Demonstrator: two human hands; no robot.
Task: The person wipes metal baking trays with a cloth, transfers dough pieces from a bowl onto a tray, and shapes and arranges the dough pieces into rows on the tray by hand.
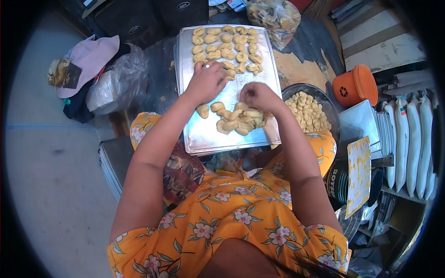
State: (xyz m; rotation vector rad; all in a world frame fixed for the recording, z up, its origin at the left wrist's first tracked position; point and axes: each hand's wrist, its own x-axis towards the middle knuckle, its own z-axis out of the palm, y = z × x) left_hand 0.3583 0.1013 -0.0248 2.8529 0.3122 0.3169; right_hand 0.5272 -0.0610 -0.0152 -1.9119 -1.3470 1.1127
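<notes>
My left hand (209, 79) has its fingers curled down at the lower edge of rows of shaped dough pieces (225, 39) on a stacked metal tray (200, 134); what lies under its fingers is hidden. My right hand (254, 97) is curled above the tray, right of my left hand, its palm shadowed and its contents unclear. Just below it lies a loose heap of twisted dough lumps (238, 119), with one separate lump (202, 111) to the left.
A round dark basin (334, 116) of small dough balls stands right of the tray, near an orange bucket (354, 85), metal sheets (366, 120) and long white packs (412, 143). Caps and plastic bags (116, 85) lie left; black cases (134, 18) and a filled bag (273, 23) sit behind.
</notes>
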